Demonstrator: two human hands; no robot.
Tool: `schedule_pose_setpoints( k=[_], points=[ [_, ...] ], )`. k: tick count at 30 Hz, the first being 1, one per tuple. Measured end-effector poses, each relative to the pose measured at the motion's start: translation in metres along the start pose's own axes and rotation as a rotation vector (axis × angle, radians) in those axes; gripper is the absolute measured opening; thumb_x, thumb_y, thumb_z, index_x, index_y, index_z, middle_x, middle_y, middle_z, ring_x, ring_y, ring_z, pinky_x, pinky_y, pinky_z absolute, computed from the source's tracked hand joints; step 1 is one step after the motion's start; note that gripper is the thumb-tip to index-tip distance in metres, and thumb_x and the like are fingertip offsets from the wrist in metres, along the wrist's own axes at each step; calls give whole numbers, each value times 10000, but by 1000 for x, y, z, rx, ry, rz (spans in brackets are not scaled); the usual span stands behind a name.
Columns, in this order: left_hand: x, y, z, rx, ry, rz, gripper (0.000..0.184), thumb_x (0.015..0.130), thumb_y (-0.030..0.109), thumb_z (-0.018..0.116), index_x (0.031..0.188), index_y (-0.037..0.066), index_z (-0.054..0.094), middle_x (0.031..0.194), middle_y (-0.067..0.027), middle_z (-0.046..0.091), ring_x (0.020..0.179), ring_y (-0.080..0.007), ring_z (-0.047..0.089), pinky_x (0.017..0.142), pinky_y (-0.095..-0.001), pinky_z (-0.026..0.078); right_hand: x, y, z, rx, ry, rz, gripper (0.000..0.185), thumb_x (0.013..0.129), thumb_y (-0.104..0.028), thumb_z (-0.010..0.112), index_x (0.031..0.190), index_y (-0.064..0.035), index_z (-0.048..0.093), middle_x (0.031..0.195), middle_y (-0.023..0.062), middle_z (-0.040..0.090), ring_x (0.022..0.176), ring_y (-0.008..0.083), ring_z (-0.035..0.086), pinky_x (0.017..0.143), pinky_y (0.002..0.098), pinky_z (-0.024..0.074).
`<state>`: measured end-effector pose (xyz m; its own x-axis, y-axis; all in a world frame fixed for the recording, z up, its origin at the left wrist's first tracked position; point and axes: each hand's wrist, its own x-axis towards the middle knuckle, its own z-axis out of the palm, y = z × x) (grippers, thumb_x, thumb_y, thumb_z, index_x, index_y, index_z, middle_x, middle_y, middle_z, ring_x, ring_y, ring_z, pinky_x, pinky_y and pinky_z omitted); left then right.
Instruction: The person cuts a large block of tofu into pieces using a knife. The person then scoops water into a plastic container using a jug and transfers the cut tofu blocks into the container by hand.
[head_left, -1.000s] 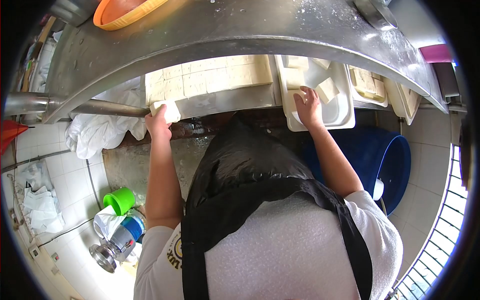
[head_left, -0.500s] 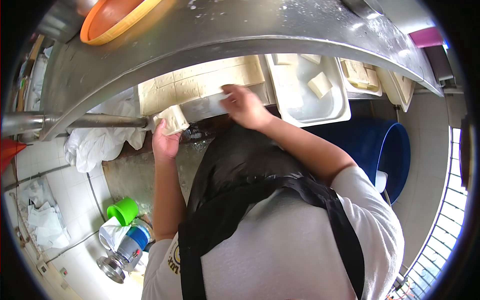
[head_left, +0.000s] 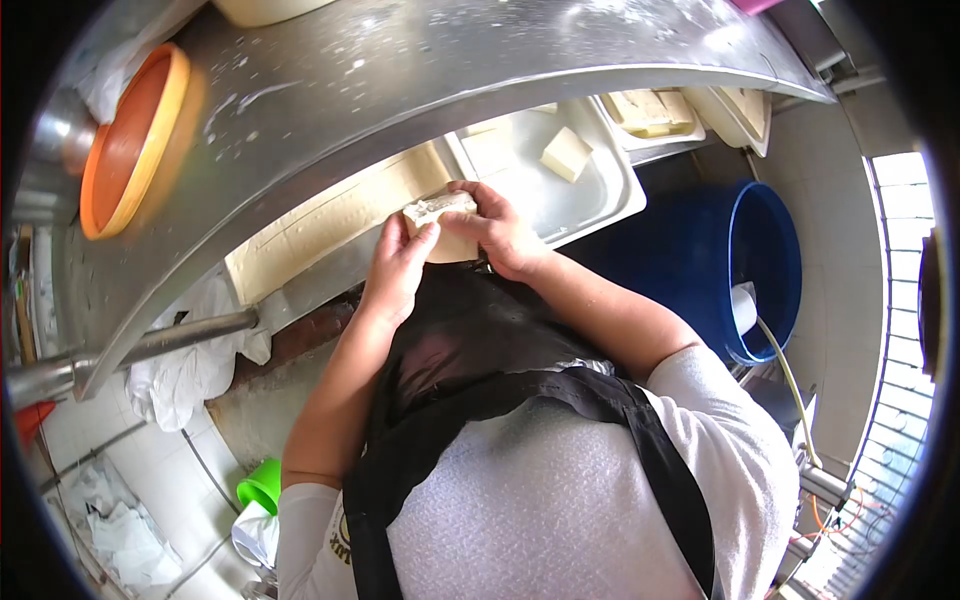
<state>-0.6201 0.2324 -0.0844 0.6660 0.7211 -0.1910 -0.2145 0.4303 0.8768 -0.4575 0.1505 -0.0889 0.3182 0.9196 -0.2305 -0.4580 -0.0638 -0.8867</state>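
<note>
A pale block of tofu (head_left: 452, 246) with a rough, crumbly top side is held between both hands, just in front of my apron. My left hand (head_left: 398, 270) grips its left side, thumb laid against the near face. On the other side, my right hand (head_left: 508, 238) is closed round it with the thumb across the front. Behind the hands lies a large tofu slab (head_left: 330, 215) scored with lines, partly hidden under the steel shelf. To its right, a white tray (head_left: 628, 200) contains a loose tofu block (head_left: 567, 153) and other pieces near its back.
The steel shelf (head_left: 420, 75) overhangs the slab and tray. An orange basin (head_left: 135, 140) sits at the upper left. More tofu fills a smaller tray (head_left: 655, 112) at the right. A blue barrel (head_left: 690, 270) stands close by my right arm, and a green bucket (head_left: 262, 485) is low at left.
My left hand has brought the tofu block rightward, in front of my body. My right hand, free before, has come to it and now grips it too. The view has turned.
</note>
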Motion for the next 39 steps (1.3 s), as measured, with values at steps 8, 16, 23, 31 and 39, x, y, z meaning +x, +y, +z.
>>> schedule_pose_setpoints(
  k=[8,16,23,31,39],
  points=[
    [49,-11,72,43,-440,-219,493,1055,244,615,1469,10,487,1332,-70,606,1207,-141,579,1030,-356,479,-15,-62,-129,213,139,62,401,940,-142,734,1296,-5,610,1133,130,701,1024,238,709,894,378,581],
    [40,-7,49,387,-314,-291,412,1047,314,630,1337,24,594,1179,-58,663,1026,-140,642,874,-309,539,34,-31,-211,-531,450,148,576,875,-333,811,1298,6,615,1098,134,726,992,244,719,855,374,575],
    [-6,-10,-38,323,45,-273,324,1047,318,628,1250,66,638,1141,-61,676,964,-145,663,837,-314,553,32,-22,-177,-1359,377,-54,513,913,-326,638,1299,5,576,1229,309,647,1153,480,622,1011,523,488],
    [-62,-27,-106,253,501,-284,287,1033,338,640,1126,67,657,1032,-42,673,883,-131,649,757,-303,543,48,-23,-164,-1526,419,-110,419,938,-298,633,1251,-21,614,1176,300,673,1109,472,646,973,529,507],
    [-55,-22,-103,254,414,-302,304,1041,342,625,1165,65,644,1050,-46,678,907,-137,656,788,-308,552,68,7,9,-1120,142,-426,465,952,-256,671,1284,54,572,1231,290,627,1204,450,588,1049,480,481]
  ],
)
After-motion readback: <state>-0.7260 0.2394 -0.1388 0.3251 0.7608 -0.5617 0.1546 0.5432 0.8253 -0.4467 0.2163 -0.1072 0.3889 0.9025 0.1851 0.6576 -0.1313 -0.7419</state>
